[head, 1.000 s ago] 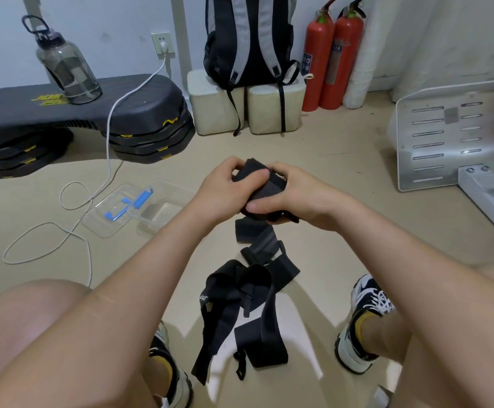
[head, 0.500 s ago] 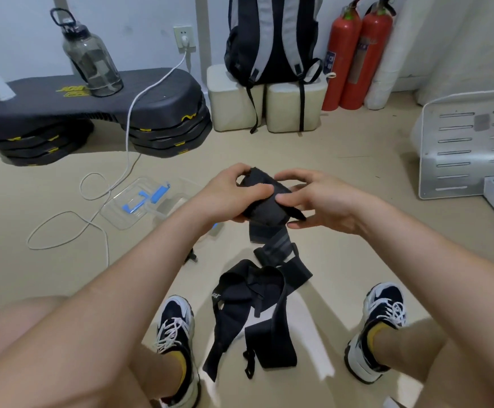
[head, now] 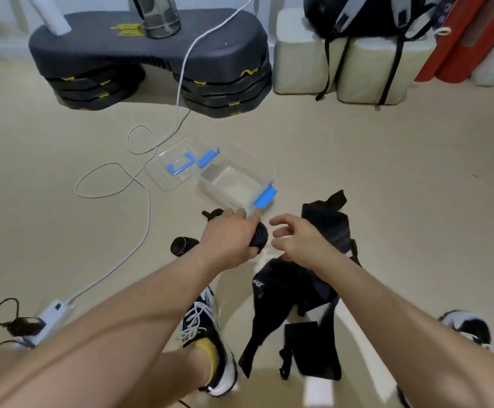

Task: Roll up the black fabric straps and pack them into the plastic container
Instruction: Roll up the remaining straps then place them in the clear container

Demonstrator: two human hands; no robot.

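Most straps (head: 290, 290) lie loose in a heap on the floor (head: 387, 187), close in front of the person. They're soft, limp webbing, light, w/ no shape of their own. Prob. best taken by a free end, pulled flat, then wound tight; grabbed mid-heap, one would likely drag the tangle along.

Container (head: 240, 181) sits open on the floor just beyond the hands, clear plastic w/ blue clips, nothing black in it that I can see. Looks stiff & light and may slide if pushed, so drop rolls in rather than shove them.

Left hand (head: 228, 241) is wrapped round a roll (head: 259, 237), fingers curled over it, near the container's front edge. The roll looks compact but prob. springy, so it needs a squeeze across the coil or it'll unwind.

Right hand (head: 297, 241) hangs just beside it, fingers loosely bent, holding nothing.

2nd roll (head: 182, 245) lies on the floor left of the left wrist, apart from the container.
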